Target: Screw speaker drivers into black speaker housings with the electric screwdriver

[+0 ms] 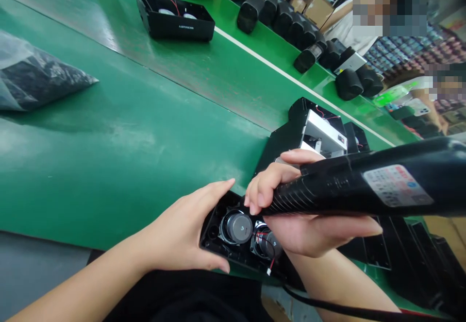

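Observation:
My left hand (189,229) grips the left end of an open black speaker housing (238,237) at the near edge of the green table; two round speaker drivers and red wires show inside it. My right hand (287,200) is wrapped round the front of a black electric screwdriver (364,186) that lies across the housing, its tip hidden behind my fingers. The tool's cable (327,305) runs off below my right forearm.
Another open housing with a silver board (320,132) lies just behind. A black housing (174,18) rides the green belt (204,69) at the back, with several black speaker parts (291,21) beyond. A plastic bag of dark parts (32,79) sits left. Other people work at the right.

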`<state>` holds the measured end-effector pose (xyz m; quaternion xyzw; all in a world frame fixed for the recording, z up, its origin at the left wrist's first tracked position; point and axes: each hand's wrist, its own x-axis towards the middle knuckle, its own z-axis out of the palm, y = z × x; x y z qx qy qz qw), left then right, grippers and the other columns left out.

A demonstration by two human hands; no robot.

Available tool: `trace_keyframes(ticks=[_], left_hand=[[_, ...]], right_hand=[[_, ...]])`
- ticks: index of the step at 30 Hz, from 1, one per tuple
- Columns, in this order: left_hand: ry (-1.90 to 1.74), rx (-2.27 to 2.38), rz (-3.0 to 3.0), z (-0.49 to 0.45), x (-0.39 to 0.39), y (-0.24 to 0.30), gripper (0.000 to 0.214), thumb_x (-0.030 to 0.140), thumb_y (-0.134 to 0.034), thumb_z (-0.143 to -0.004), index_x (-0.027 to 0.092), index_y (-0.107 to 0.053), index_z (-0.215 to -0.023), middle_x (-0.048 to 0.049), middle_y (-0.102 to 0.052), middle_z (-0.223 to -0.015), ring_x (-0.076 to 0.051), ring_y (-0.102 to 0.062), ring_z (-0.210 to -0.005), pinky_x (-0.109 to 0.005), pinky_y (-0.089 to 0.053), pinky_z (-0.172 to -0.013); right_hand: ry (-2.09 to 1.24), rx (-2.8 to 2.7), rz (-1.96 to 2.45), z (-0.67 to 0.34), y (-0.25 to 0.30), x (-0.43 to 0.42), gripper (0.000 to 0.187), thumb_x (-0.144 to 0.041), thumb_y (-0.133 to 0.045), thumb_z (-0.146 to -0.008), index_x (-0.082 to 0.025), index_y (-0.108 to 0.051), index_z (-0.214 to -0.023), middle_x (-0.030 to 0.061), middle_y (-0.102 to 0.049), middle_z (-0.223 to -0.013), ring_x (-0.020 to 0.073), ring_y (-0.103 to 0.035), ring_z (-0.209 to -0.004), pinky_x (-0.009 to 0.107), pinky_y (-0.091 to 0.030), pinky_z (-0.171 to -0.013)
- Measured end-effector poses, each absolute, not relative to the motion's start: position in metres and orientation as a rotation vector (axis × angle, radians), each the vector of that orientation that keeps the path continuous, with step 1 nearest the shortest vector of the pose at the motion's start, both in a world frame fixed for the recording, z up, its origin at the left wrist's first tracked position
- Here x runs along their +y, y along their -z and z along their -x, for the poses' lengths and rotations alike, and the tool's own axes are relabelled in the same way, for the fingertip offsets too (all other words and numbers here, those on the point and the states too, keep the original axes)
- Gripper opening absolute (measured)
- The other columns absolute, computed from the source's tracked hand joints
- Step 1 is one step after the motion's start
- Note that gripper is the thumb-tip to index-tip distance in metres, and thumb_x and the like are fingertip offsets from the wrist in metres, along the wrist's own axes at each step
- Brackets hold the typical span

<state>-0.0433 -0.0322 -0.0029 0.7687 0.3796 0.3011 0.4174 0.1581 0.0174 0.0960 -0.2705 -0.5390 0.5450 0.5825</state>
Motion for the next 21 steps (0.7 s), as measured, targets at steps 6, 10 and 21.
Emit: trace_keyframes(ticks=[6,10,21], left_hand=[[-0.758,0.912,-1.837,0.043,-0.031,0.001,0.134,0.074,-0.096,-0.074,0.039,-0.019,-0.178,-0.0113,-0.046,-0.177,-0.04,-0.051,-0.159,-0.057,-0.047,-0.132],[-0.75,0.911,-1.775,0.041,-0.029,-0.004,0.13,0.07,-0.098,-0.075,0.036,-0.025,-0.177,-0.0129,-0.046,-0.176,-0.041,-0.048,-0.161,-0.058,-0.047,-0.131],[-0.72,0.94,-1.792,0.043,-0.028,-0.005,0.129,0.064,-0.1,-0.074,0.038,-0.025,-0.176,-0.0122,-0.044,-0.177,-0.04,-0.05,-0.16,-0.058,-0.047,-0.131]], right_hand=[[-1.235,-1.274,0.609,-0.152,-0.085,0.018,0.064,-0.086,-0.072,-0.089,-0.029,-0.078,-0.118,-0.0026,-0.071,-0.066,0.0188,-0.06,-0.046,0.033,-0.052,-0.048],[-1.228,-1.349,0.535,-0.151,-0.072,0.023,0.061,-0.084,-0.074,-0.09,-0.03,-0.075,-0.119,-0.0041,-0.07,-0.067,0.0181,-0.06,-0.045,0.032,-0.052,-0.045],[-1.295,-1.33,0.498,-0.155,-0.057,0.023,0.06,-0.083,-0.068,-0.096,-0.031,-0.066,-0.125,-0.0046,-0.068,-0.076,0.0166,-0.062,-0.055,0.033,-0.056,-0.059]])
